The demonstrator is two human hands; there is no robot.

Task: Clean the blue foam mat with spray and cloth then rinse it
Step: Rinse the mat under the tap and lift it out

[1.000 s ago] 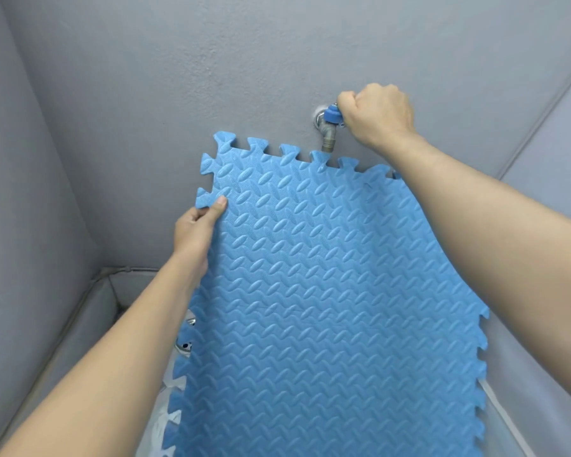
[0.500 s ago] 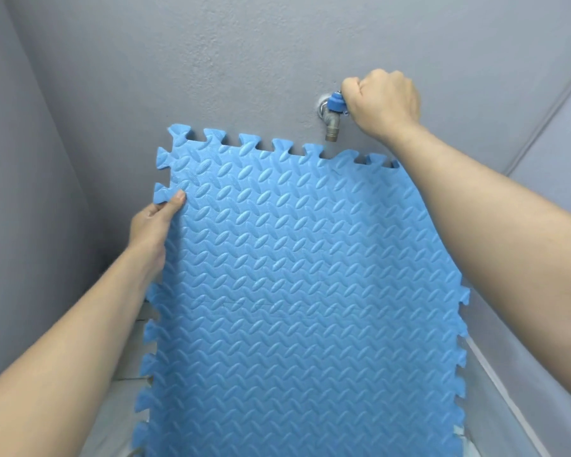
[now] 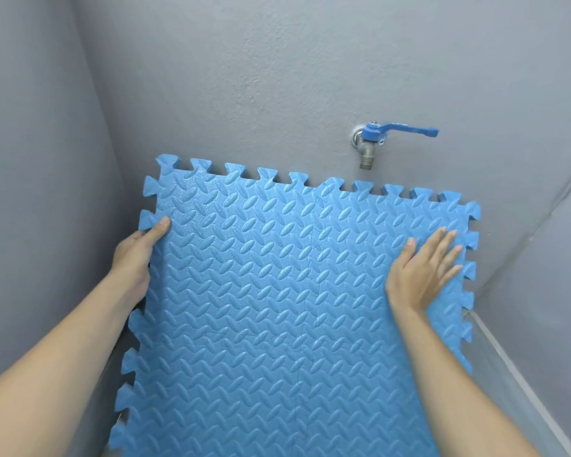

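The blue foam mat point(image 3: 277, 308) with jigsaw edges and a raised leaf pattern stands tilted against the grey wall, filling the middle of the head view. My left hand point(image 3: 136, 255) grips its upper left edge, thumb on the front face. Flat on the mat's upper right area lies my right hand point(image 3: 426, 268), fingers spread and holding nothing. A metal wall tap point(image 3: 366, 153) with a blue lever handle point(image 3: 406, 130) sits just above the mat's top edge; no water shows at its spout.
Grey walls close in on the left point(image 3: 30, 159), behind and on the right point(image 3: 541, 258). A pale ledge point(image 3: 515, 367) runs along the right wall's base. The floor under the mat is hidden.
My right hand has left the tap handle and come down flat onto the mat's right side. The mat has shifted left and lower, so the whole tap shows.
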